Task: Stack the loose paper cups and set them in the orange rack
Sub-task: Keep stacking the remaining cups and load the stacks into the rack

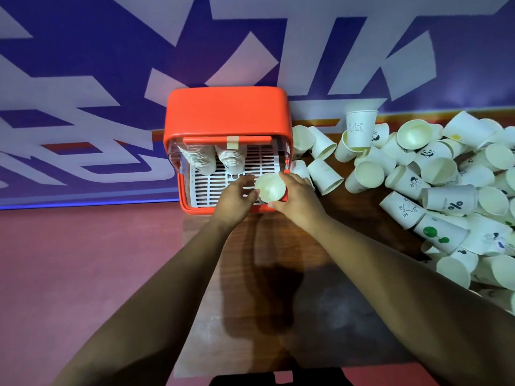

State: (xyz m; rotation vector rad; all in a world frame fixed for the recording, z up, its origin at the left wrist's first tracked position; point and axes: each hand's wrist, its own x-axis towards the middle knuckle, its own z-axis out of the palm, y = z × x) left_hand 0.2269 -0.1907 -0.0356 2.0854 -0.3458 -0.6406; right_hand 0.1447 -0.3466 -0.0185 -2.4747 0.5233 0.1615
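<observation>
The orange rack (pixel 225 112) stands at the table's far left end, its lid raised and its white slatted floor (pixel 211 182) showing. Two stacks of paper cups (pixel 199 158) lean at its back left. A cup stack (pixel 269 186), seen from above with its mouth up, sits at the rack's front right corner. My right hand (pixel 295 196) grips it from the right, and my left hand (pixel 235 197) touches its left rim with the fingertips. A big heap of loose paper cups (pixel 434 188) lies to the right.
The brown wooden table (pixel 278 274) runs toward me, with a red floor (pixel 83 274) to the left. A blue and white patterned wall (pixel 111 65) rises just behind the rack. One printed cup (pixel 361 128) stands upright on the heap near the wall.
</observation>
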